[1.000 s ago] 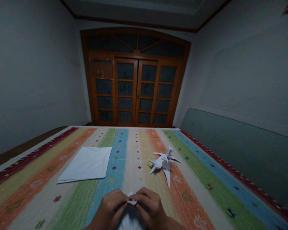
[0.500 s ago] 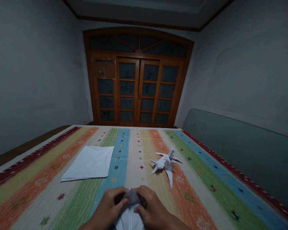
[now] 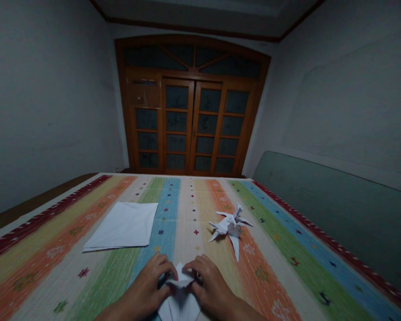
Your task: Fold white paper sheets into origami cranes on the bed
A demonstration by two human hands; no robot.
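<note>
A small room with matte grey plaster walls [image 3: 50, 98] closes at the far end in varnished wooden double doors [image 3: 190, 125], glazed in dark panes beneath an arched fanlight. Along the right side runs a smooth green padded panel [image 3: 321, 200]. A woven striped rug [image 3: 190, 214] fills the lower view, its ribbed cloth banded in orange, green, blue, yellow and cream, dotted with small embroidered stars and edged in dark red.

On the rug, left of centre, lies a flat stack of white paper sheets [image 3: 122, 225], its crisp edges slightly offset. Right of centre sits a finished white origami figure [image 3: 230, 227], all sharp creases and pointed wings, one long spike aimed toward the viewer.

At the near edge, a folded white paper piece [image 3: 179, 294] lies on the rug, its faceted lower end cut off by the frame. The bare left hand [image 3: 143, 285] and right hand [image 3: 214, 283] flank it, apart from each other, with fingers curved and their tips at its upper folds. Whether they pinch it, I cannot tell.
</note>
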